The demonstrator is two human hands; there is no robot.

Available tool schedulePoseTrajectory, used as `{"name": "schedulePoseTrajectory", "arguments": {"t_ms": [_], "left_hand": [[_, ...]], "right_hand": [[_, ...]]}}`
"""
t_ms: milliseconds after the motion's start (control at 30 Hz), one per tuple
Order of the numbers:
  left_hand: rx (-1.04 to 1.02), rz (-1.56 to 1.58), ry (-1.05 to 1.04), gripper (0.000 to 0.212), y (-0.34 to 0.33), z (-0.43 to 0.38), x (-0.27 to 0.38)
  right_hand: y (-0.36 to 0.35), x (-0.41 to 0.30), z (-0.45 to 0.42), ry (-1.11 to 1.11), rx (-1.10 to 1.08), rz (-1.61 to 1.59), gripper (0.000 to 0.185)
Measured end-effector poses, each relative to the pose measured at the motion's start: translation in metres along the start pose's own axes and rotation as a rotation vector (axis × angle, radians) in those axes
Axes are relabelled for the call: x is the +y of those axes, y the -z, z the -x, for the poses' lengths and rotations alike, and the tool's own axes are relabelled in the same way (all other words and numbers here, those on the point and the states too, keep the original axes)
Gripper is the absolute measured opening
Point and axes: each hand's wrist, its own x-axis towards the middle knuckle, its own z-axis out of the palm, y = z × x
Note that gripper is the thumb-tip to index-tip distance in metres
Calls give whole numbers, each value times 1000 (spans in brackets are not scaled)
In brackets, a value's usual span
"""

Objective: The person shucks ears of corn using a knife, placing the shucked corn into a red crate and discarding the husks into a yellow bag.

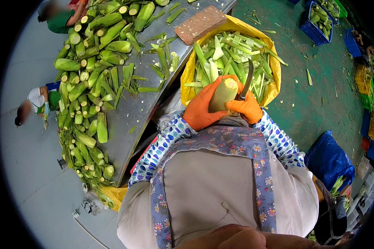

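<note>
My left hand [202, 107], in an orange glove, grips an ear of corn [223, 96] in pale green husk, its cut yellowish stem end pointing up and away from me. A knife with a curved blade [248, 77] is held in my right hand [248, 109], also gloved in orange. The right thumb rests against the husk, and the blade points up, beside the ear and apart from its cut end. Just beyond both hands stands a yellow sack [275, 84], its mouth wide around loose green husk leaves [227, 56].
To the left, a metal table [129, 115] bears a heap of unhusked corn [90, 81] and husk scraps. A brick [201, 25] lies at its edge by the sack. Two people [37, 101] are beyond the table. Blue crates [314, 26] and a blue bag [328, 158] stand on the green floor.
</note>
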Motion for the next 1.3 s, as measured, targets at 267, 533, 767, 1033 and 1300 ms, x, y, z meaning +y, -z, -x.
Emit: {"name": "schedulePoseTrajectory", "arguments": {"t_ms": [267,533,767,1033,1300], "left_hand": [[105,-347,24,88,-10,-8,10],[56,18,97,87,7,-13,4],[-213,357,405,88,-2,-14,-10],[-150,-94,240,79,3,-15,3],[-215,505,473,69,-11,-16,-37]], "right_hand": [[-10,16,-6,79,131,-77,68],[15,6,-9,25,-129,-569,75],[24,-11,-13,59,21,-249,68],[35,8,-11,40,-39,-478,66],[44,2,-17,3,13,-374,62]]}}
